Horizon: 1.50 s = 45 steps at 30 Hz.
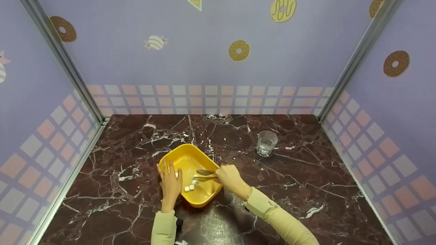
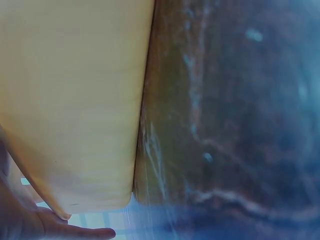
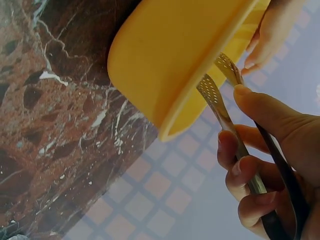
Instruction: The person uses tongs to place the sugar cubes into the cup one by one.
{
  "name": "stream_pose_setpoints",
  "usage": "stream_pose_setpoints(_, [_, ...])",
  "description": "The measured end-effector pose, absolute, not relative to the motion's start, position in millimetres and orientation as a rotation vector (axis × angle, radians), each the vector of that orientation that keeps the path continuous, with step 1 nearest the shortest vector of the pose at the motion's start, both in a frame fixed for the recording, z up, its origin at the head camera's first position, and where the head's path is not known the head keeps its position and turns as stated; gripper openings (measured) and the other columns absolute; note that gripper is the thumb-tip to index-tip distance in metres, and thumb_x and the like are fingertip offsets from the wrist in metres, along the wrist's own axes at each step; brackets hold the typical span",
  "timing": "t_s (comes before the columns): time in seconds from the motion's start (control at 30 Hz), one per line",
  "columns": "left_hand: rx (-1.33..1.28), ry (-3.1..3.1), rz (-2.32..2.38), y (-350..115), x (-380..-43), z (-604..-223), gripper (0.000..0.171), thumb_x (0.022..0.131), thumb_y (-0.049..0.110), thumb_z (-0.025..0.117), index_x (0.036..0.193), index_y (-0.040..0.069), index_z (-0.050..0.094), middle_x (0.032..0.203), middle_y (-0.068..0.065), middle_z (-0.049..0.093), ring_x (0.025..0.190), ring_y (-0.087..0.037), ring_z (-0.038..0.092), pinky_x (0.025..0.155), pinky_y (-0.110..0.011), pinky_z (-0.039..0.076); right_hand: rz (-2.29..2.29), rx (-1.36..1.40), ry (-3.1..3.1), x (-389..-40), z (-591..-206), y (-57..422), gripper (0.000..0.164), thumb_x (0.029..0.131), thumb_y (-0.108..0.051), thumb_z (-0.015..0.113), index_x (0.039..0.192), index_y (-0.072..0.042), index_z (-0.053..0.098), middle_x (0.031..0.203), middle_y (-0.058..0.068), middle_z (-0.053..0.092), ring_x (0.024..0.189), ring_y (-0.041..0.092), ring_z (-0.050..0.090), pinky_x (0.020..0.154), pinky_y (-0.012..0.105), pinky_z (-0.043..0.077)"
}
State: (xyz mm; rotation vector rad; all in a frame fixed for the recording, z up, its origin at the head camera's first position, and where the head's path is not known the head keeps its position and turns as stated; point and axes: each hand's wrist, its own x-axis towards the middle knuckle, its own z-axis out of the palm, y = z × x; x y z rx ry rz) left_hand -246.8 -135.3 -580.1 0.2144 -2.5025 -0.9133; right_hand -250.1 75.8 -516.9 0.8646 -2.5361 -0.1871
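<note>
A yellow basin (image 1: 204, 160) sits on the marbled table, with several small white cubes (image 1: 187, 189) on its floor. My left hand (image 1: 171, 182) holds the basin's left rim, its fingers spread on either side of the wall. In the left wrist view, one finger of that hand stretches along the basin's outside. My right hand (image 1: 230, 175) reaches over the right rim and grips metal tongs (image 3: 255, 175) between thumb and curled fingers. Their perforated tips are apart, inside the basin near a white cube (image 1: 194, 182). Whether the tips touch that cube, I cannot tell.
A clear drinking glass (image 1: 267, 143) stands to the right behind the basin, something pale at its bottom. White crumbs or specks (image 1: 209, 144) dot the table behind the basin. Purple printed panels (image 1: 204, 68) enclose the back and both sides.
</note>
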Motion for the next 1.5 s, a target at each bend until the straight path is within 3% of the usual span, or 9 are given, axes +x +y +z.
stream_pose_setpoints(1.0, [0.193,-2.508,-0.923,-134.6,-247.8,-583.2,0.049,0.091,0.022,0.047,0.133,-0.003,0.038,0.145,-0.022,0.021,0.134,-0.046,0.008,0.078,-0.069,0.036,-0.323,0.821,-2.478,-245.9,-529.0,67.5,0.02,0.056,-0.035,0.076,0.055,-0.019,0.064,0.052,-0.001,0.059,0.043,0.013,0.052,0.038,0.029,0.039])
stream_pose_setpoints(1.5, [0.198,-2.5,-0.899,-135.9,-249.1,-584.2,0.048,0.09,0.02,0.048,0.131,-0.003,0.039,0.144,-0.024,0.023,0.133,-0.046,0.01,0.077,-0.07,0.036,-0.289,0.828,-2.482,-243.4,-520.8,69.8,0.018,0.059,-0.033,0.074,0.055,-0.019,0.062,0.052,-0.002,0.058,0.042,0.014,0.051,0.038,0.029,0.038])
